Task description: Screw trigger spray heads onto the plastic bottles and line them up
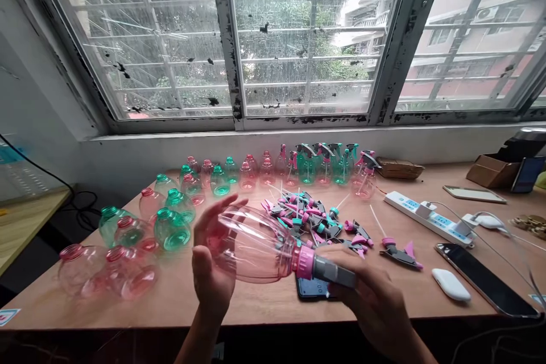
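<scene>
A clear pink bottle (pixel 258 247) lies sideways in the air above the table's near part, its neck pointing right. My left hand (pixel 216 287) is curved around its rounded base. At the neck sits a trigger spray head (pixel 333 272) with a pink collar and grey body, and my right hand (pixel 379 298) is closed around that head. The fingers of my right hand partly hide the trigger. Behind the bottle lies a pile of loose spray heads (pixel 305 213) in grey, pink and teal, some with thin tubes. One more spray head (pixel 400 251) lies apart, to the right.
Open pink and green bottles (pixel 173 228) stand at the left and back. Bottles with spray heads (pixel 324 165) stand by the wall. To the right are a power strip (pixel 429 217), a black phone (pixel 486 278) and a white case (pixel 451 284). Another phone (pixel 313 289) lies beneath my hands.
</scene>
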Tool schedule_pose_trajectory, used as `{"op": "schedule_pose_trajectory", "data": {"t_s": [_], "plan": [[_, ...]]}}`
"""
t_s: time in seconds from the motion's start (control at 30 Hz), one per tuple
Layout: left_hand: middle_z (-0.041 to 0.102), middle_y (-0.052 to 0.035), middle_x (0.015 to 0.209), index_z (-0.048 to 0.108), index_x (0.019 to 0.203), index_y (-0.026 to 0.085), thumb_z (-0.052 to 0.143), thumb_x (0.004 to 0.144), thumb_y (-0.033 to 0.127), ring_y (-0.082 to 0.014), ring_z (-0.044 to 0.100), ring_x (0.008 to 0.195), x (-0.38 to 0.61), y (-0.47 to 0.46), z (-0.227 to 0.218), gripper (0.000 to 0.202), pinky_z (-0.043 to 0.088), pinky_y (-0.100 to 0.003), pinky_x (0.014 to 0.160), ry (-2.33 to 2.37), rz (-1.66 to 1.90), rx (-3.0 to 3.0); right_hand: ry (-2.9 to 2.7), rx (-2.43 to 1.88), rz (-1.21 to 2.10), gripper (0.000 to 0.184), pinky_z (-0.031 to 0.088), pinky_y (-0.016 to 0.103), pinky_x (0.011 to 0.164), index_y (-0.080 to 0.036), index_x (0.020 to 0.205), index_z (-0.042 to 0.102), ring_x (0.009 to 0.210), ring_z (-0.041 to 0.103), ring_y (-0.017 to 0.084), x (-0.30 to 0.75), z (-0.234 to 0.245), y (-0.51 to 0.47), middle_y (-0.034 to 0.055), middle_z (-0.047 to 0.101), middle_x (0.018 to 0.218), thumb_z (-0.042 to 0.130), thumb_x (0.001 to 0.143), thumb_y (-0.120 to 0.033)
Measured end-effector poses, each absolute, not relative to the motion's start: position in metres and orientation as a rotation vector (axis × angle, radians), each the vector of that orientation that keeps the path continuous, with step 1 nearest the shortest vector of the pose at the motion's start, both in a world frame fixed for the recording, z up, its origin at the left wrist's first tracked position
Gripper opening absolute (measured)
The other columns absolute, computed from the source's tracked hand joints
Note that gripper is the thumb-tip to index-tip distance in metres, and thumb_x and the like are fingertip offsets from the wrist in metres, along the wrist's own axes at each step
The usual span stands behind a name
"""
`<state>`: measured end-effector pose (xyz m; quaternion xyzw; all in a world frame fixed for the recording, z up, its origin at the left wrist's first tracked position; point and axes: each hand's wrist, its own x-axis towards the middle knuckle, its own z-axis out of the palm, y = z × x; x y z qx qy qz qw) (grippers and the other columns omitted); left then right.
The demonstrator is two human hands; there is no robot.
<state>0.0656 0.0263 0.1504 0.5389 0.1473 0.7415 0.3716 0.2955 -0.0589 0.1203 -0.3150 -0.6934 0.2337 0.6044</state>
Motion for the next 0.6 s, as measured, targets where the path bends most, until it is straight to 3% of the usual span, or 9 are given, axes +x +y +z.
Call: {"op": "schedule_pose_trajectory", "data": {"t_s": [0.07,0.13,0.2,0.27,0.37,0.4,0.5,0.6], "plan": [[0.072,-0.0016,0.149,0.071,0.14,0.037,0.054,0.103,0.068,-0.0304,0.067,0.139,0.064,0.028,0.147,0.051,0.058,-0.045,0.116,0.38,1.778,1.436,-1.623,-0.703,0.402,0.033,0.064,0.047,0.094,-0.041,0.135,0.074,0.109,0.078,0.034,0.298,0.124,-0.067,0.0045,0.087,0.115,0.066,0.107,-0.025],[0.058,-0.0023,0.166,0.06,0.153,0.041,0.052,0.106,0.064,-0.0313,0.055,0.153,0.06,0.031,0.143,0.053,0.051,-0.047,0.123,0.434,1.61,1.55,-1.568,-0.782,0.179,0.026,0.061,0.052,0.096,-0.04,0.128,0.078,0.101,0.08,0.035,0.31,0.129,-0.068,0.0038,0.088,0.106,0.069,0.105,-0.029],[0.041,-0.0024,0.178,0.048,0.163,0.042,0.055,0.106,0.061,-0.0334,0.04,0.163,0.054,0.034,0.142,0.06,0.044,-0.051,0.129,0.481,1.447,1.678,-1.431,-0.992,-0.068,0.015,0.062,0.045,0.079,-0.036,0.115,0.082,0.078,0.078,0.031,0.333,0.136,-0.055,0.003,0.086,0.09,0.074,0.102,-0.033],[0.033,-0.0036,0.182,0.04,0.167,0.041,0.059,0.104,0.058,-0.0359,0.034,0.166,0.046,0.034,0.145,0.068,0.039,-0.055,0.132,0.511,1.336,1.787,-1.365,-1.263,-0.243,0.016,0.051,0.037,0.059,-0.029,0.106,0.083,0.058,0.067,0.026,0.366,0.147,-0.029,0.0028,0.08,0.073,0.075,0.101,-0.042],[0.036,-0.0064,0.18,0.037,0.168,0.04,0.059,0.107,0.051,-0.0356,0.04,0.163,0.037,0.033,0.155,0.066,0.038,-0.055,0.132,0.67,1.107,1.925,-1.439,-1.446,-0.29,0.045,0.052,0.038,0.069,-0.018,0.116,0.083,0.076,0.074,0.031,0.419,0.169,0.03,0.01,0.083,0.085,0.066,0.1,-0.058],[0.039,-0.0066,0.179,0.037,0.168,0.039,0.058,0.108,0.051,-0.0346,0.042,0.162,0.034,0.031,0.159,0.065,0.039,-0.054,0.132,0.748,0.951,1.979,-1.462,-1.483,-0.287,0.052,0.051,0.038,0.067,-0.015,0.115,0.084,0.072,0.073,0.031,0.433,0.175,0.051,0.0111,0.083,0.08,0.064,0.099,-0.061],[0.057,-0.0063,0.168,0.05,0.161,0.036,0.064,0.105,0.049,-0.0334,0.054,0.154,0.029,0.027,0.163,0.059,0.044,-0.05,0.129,0.892,0.498,2.088,-1.514,-1.558,-0.279,0.055,0.044,0.038,0.061,-0.014,0.099,0.088,0.061,0.068,0.031,0.459,0.183,0.103,0.0115,0.077,0.065,0.062,0.095,-0.063],[0.077,-0.0054,0.145,0.069,0.145,0.033,0.083,0.091,0.042,-0.0355,0.071,0.134,0.028,0.021,0.155,0.057,0.052,-0.05,0.122,0.877,0.322,2.123,-1.518,-1.59,-0.294,0.053,0.038,0.039,0.057,-0.014,0.084,0.087,0.058,0.064,0.033,0.463,0.178,0.137,0.0152,0.076,0.062,0.065,0.091,-0.062]]}}
